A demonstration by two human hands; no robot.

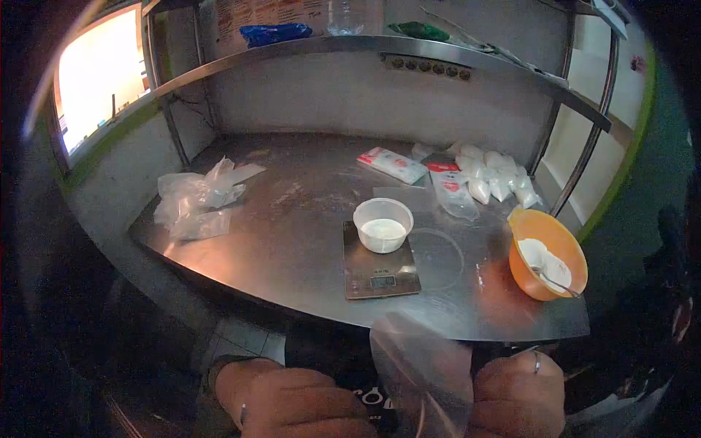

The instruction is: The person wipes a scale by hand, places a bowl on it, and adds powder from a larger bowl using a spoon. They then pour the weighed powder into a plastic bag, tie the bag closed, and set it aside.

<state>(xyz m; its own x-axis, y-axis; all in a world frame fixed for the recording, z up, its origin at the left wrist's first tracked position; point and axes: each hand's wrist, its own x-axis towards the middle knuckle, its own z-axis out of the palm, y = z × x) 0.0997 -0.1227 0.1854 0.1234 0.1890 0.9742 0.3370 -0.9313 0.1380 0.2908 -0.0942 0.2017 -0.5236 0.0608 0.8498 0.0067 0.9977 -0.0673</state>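
Observation:
A clear plastic bag [416, 358] is stretched between my two hands, just in front of the table's near edge. My left hand [310, 405], a ring on one finger, is closed at the bag's left side. At its right side my right hand [520, 394], also ringed, has its fingers curled around the plastic. Beyond the bag stands a kitchen scale [359, 281] with a lit display. On it is a clear plastic tub [364, 230] containing white powder. An orange bowl [567, 237] at the right holds white powder and a spoon [558, 285].
Crumpled plastic bags [193, 204] lie at the left of the steel table [285, 248]. Several tied bags of white powder [496, 175] and two red-and-white packages [394, 165] sit at the back right. A steel shelf [350, 45] crosses above.

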